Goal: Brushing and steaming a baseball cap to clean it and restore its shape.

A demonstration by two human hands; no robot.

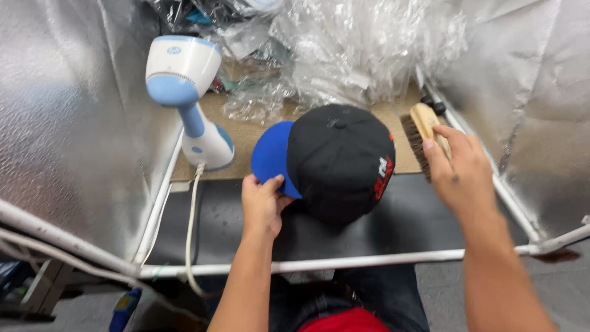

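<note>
A black cap with a blue brim and a red and white design on its side sits at the middle of the view, over a dark mat. My left hand grips the blue brim at its near edge. My right hand holds a wooden brush with dark bristles just to the right of the cap, bristles turned toward the cap and a little apart from it.
A white and blue handheld steamer stands upright at the left, its white cord running toward me. Crumpled clear plastic is piled at the back. Silver foil walls and a white tube frame enclose the space.
</note>
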